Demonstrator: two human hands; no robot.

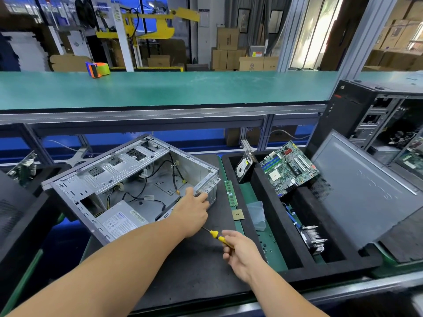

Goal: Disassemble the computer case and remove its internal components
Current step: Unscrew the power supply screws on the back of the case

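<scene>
Nearest us, our right hand (240,253) reaches forward from the lower right, its fingers (227,248) curled round the black-and-yellow handle of a screwdriver (217,237), whose thin shaft points up-left toward the computer case (128,179). Our left hand (192,213) stretches in from the lower left on a long straight forearm and rests at the case's near right corner, thumb over the rim and fingers bent against the perforated rear wall, grasping that edge. The case lies on its side on a dark mat (194,266) on the tabletop, open face up and turned at an angle; its near left corner overhangs the mat's left edge. Inside it, a grey power supply (121,221) sits in the near corner with loose black cables (146,197) across the floor. Bare mat lies between the case and our arms. Just right of the case lie a green memory stick (231,193) and a small square processor (237,214). Further right of the case, a black foam tray (283,227) holds a hard drive (245,167), a motherboard (288,168) tilted against its wall, and a finned heatsink (313,239). Beyond the case, a green shelf (183,88) carries a tape dispenser (97,69).
</scene>
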